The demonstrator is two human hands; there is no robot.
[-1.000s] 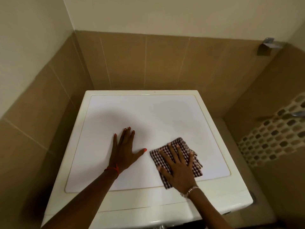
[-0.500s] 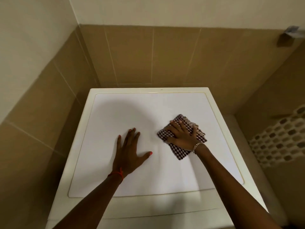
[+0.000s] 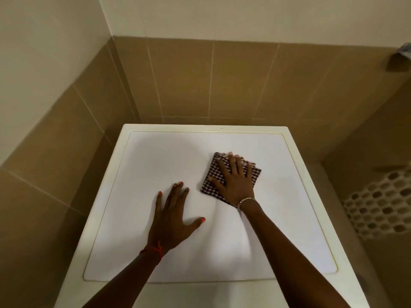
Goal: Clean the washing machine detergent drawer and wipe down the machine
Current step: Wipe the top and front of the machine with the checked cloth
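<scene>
Two hands lie flat on top of the washing machine [image 3: 155,165], fingers spread, well apart from each other. The left hand [image 3: 172,221] rests bare near the middle of the top and holds nothing. The right hand [image 3: 234,181] presses a folded checked cloth [image 3: 210,174] toward the back right of the top, fingers straight over it, not curled round it. Detergent drawer not in view; the machine's front is below the frame.

Risks, as judged:
- The cloth is only pinned by a flat palm, so a quick push could bunch it or let it slide out, leaving streaks.
- Reaching for the back edge of the top loads the left hand, and a damp patch there could make it slip.
- The back corners of the top, by the tiled wall [image 3: 200,81], are easy to miss.

Writing: none readable. No brand or label shows on the top. A tiny dark mark at its back edge is too small to tell.
</scene>
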